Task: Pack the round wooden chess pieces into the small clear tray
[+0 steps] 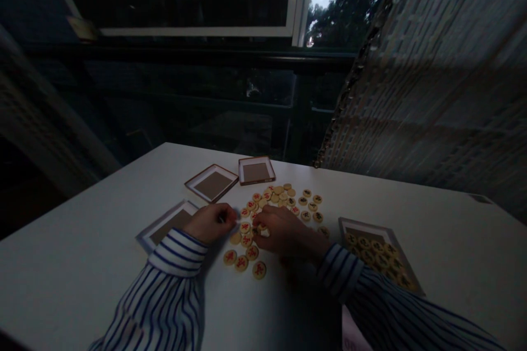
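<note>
Round wooden xiangqi pieces (241, 262) with red or dark characters lie spread in the middle of the white table (102, 214); some show blank faces. My left hand (211, 223) is at the left edge of this spread, its fingers curled and pinched together. Whatever they may hold is too small to make out. Over the middle of the pile, my right hand (284, 231) bends its fingers round a xiangqi piece (262, 232), partly hidden by the fingers. Dark-marked pieces (305, 215) lie beyond that hand, while red-marked ones sit between and in front of both hands.
An open shallow box (340, 225) at the right holds rows of dark-marked pieces, partly behind my right sleeve. Two shallow trays (212, 183) (256, 171) stand at the back, and another tray (173, 222) lies behind my left wrist. A beaded curtain (432, 93) hangs at the right.
</note>
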A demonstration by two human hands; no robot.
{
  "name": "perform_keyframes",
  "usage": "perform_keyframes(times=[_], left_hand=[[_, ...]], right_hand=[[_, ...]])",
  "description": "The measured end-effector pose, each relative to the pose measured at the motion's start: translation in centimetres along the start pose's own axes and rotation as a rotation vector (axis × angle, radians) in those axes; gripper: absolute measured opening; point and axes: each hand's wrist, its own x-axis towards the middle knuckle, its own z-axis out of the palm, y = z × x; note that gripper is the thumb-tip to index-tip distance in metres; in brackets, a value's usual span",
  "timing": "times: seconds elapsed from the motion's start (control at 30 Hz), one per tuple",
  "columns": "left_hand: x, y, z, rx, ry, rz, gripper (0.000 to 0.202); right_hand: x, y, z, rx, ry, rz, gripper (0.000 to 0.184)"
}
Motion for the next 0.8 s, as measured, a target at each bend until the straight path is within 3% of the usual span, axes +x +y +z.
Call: perform_keyframes(times=[0.23,0.57,0.8], left_hand=[[-0.9,0.8,0.2,0.196,-0.159,0.013,0.022],[-1.0,1.6,0.5,0.339,-0.187,-0.011,0.024],[-1.0,1.9,0.4,0.353,-0.184,-0.017,0.028]], right_hand=[[-0.1,0.0,0.1,-0.007,-0.023,0.026,0.025],[-0.2,-0.1,-0.1,-0.031,-0.021,0.025,0.023],[0.2,0.1,-0.6,0.080,0.081,0.124,0.026]])
